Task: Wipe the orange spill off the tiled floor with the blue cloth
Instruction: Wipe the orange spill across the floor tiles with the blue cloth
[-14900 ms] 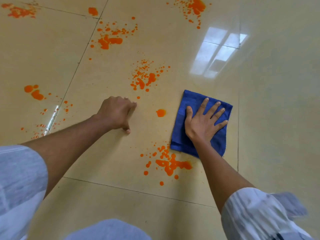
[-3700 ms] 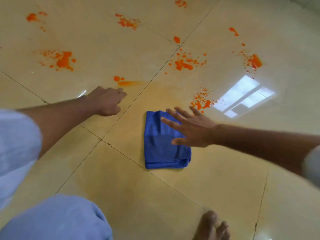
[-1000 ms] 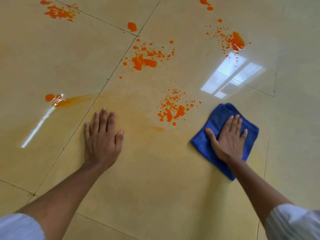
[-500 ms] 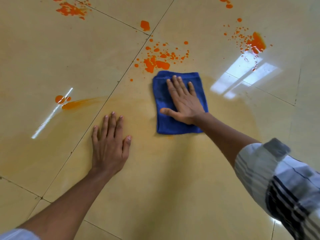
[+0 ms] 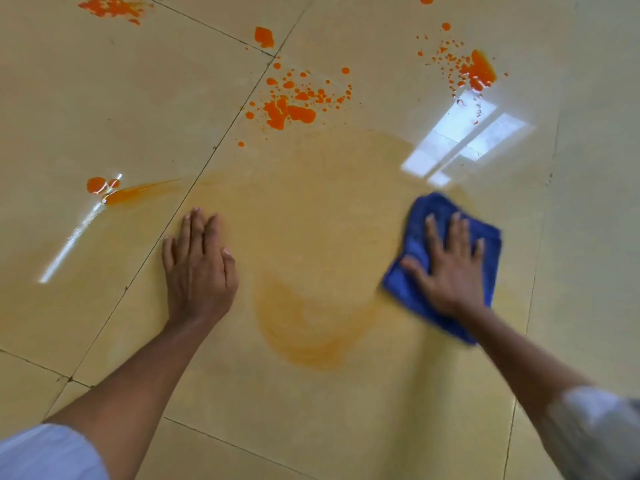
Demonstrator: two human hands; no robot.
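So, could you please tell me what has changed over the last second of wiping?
The right hand swept the cloth left over the nearest splatter, then back right; that splatter is gone, leaving a pale orange smear. The hand never let go of the cloth. The left hand stayed flat on the floor, and the farther splatters are untouched.

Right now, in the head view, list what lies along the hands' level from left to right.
Streaked orange puddle → left hand flat on the tile → pale orange smear → blue cloth under the right hand.
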